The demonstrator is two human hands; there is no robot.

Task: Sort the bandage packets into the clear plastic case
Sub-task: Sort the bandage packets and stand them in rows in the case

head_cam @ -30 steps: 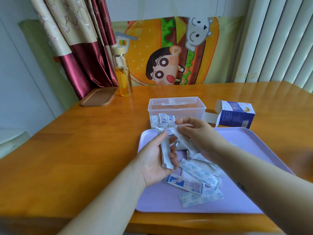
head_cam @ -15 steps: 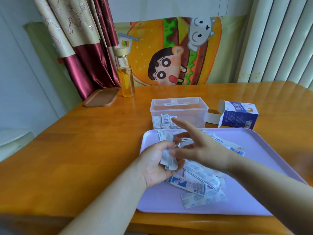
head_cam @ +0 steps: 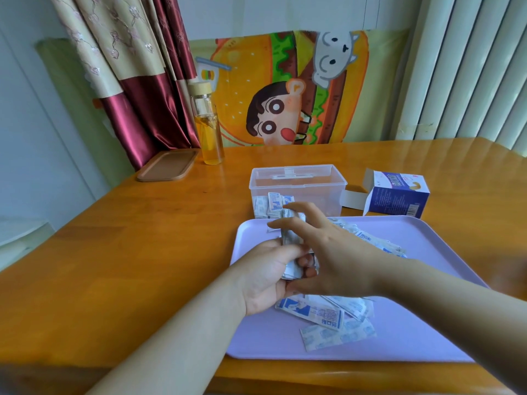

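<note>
My left hand [head_cam: 268, 275] grips an upright stack of bandage packets [head_cam: 289, 238] over the lilac tray [head_cam: 413, 332]. My right hand [head_cam: 333, 252] reaches across from the right, fingers spread and straight, fingertips touching the top of that stack. Loose blue-and-white packets [head_cam: 325, 312] lie on the tray under and beside my hands. The clear plastic case [head_cam: 298, 183] stands open just behind the tray, with a few packets [head_cam: 272, 205] standing at its front left.
An open blue bandage box [head_cam: 396, 195] lies right of the case. A bottle of yellow liquid [head_cam: 208, 129] and a brown lid [head_cam: 168, 165] sit at the back left. Curtains and a cartoon cloth hang behind the wooden table [head_cam: 128, 252].
My right hand let go of the packet it carried and moved left, fingers straightening onto the stack. The stack in my left hand stands more upright and thicker.
</note>
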